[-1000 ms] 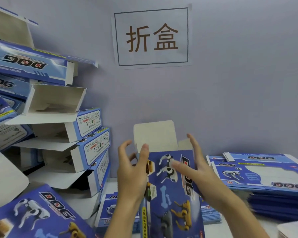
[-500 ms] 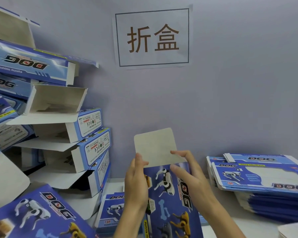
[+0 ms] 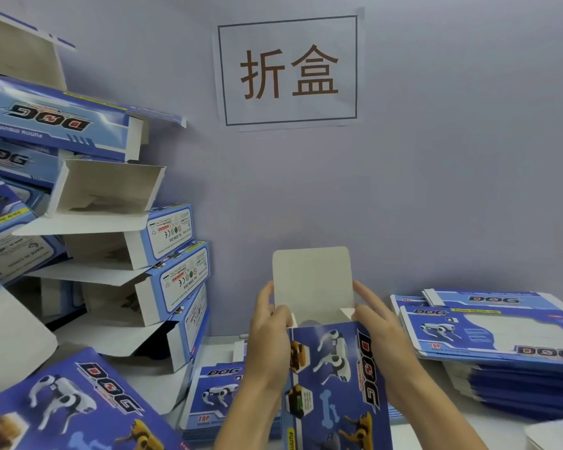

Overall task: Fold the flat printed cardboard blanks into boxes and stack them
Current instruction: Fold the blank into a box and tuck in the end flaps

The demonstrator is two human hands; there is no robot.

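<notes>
I hold a blue printed dog box [image 3: 335, 378] upright in front of me, opened into a tube. Its plain grey top flap [image 3: 312, 280] stands up at the far end, and two small white side tabs lie folded inward at its base. My left hand [image 3: 268, 339] grips the box's left edge, fingers curled over the left tab. My right hand [image 3: 384, 339] holds the right side, fingers on the right tab. A pile of flat blanks [image 3: 501, 339] lies at the right. Folded boxes [image 3: 163, 251] are stacked at the left.
More flat blanks [image 3: 215, 394] lie on the white table under my left arm. A folded box [image 3: 65, 404] lies at the lower left. A paper sign [image 3: 290, 71] hangs on the grey wall behind. The stacked boxes have open flaps sticking out towards the middle.
The box has opened into a tube and the side tabs are now pressed inward. Both hands shifted up to its top corners, and the top flap stands straighter.
</notes>
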